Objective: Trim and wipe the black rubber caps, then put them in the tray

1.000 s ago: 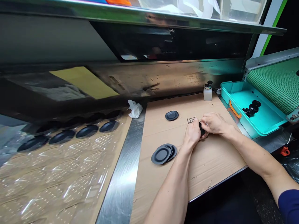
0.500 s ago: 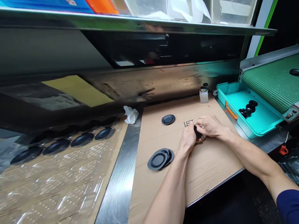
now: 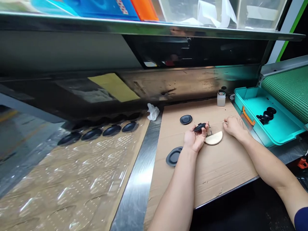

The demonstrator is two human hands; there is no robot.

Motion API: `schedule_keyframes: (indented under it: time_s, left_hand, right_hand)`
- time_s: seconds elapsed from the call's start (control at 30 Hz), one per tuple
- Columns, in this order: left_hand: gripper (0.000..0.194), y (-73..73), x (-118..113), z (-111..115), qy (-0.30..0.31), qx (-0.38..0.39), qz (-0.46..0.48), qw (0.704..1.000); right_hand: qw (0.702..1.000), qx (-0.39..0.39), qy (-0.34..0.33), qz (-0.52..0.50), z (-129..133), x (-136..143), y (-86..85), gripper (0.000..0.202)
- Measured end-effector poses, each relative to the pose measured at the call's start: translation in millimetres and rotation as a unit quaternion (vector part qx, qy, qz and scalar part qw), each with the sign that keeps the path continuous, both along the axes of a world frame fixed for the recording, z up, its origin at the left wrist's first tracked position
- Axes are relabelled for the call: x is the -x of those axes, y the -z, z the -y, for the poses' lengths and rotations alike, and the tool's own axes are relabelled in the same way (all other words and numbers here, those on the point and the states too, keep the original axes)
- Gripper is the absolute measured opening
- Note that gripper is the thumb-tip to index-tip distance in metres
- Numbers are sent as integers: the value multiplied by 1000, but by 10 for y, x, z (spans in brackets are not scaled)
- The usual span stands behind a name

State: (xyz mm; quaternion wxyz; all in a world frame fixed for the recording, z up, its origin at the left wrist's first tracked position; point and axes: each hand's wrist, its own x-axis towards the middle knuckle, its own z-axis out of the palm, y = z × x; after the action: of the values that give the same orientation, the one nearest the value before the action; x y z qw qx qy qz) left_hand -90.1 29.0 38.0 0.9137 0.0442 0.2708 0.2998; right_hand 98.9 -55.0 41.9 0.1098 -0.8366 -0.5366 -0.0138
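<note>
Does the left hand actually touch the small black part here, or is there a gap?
Touching. The head view shows the left hand with its thumb and fingertips against the black part.

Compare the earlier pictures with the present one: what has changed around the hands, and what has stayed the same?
The right hand has let go of the black part and moved off to the right; the left hand still holds it, palm now turned up. A cream half-disc now shows between them. The bottle and teal tray stayed put.
</note>
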Motion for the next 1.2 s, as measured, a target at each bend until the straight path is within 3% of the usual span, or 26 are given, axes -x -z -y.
schedule_keyframes:
  time_s: [0.07,0.13,0.27,0.33,0.47,0.57,0.63,0.7,0.77,0.83,1.0,1.2]
  left_hand:
    - [45,6,-4,-6,-5,12,8,1000]
    - [46,8,-15,-1,-8,12,11,1000]
    - [47,-5,-2,5,-26,-9,27,999]
    - [47,-14,18,1,-32,-31,30,999]
    - [47,-2,19,-14,-54,-97,23,994]
    - [34,32,-32,33,-118,-210,-55,969]
    - [42,46,-78,131,-180,-334,-155,912]
    - [69,33,-116,277,-223,-462,-244,823]
    - [80,-6,-140,440,-233,-552,-289,747]
    - [81,-53,-147,577,-234,-594,-303,707]
    - [86,-95,-105,726,-241,-607,-337,678]
    - [81,-126,-63,880,-254,-585,-348,687]
  right_hand:
    - [998,-37,-45,17,13,37,3,29]
    - [989,-76,-130,-1,42,114,-16,29]
    - [927,-26,-363,-94,99,289,-10,25]
    - [912,-10,-399,-99,98,346,52,32]
    - [956,-51,-283,-57,34,337,221,28]
    - [976,-83,-195,-50,-21,252,303,33]
    - [979,-94,-176,-44,-48,204,335,35]
    - [979,-103,-171,-35,-69,177,358,34]
    - [981,-99,-166,-26,-85,167,374,29]
    - [982,-88,-165,-18,-94,163,384,26]
    - [981,-90,-171,-30,-89,157,387,28]
    - [979,-84,-178,-46,-92,128,401,34]
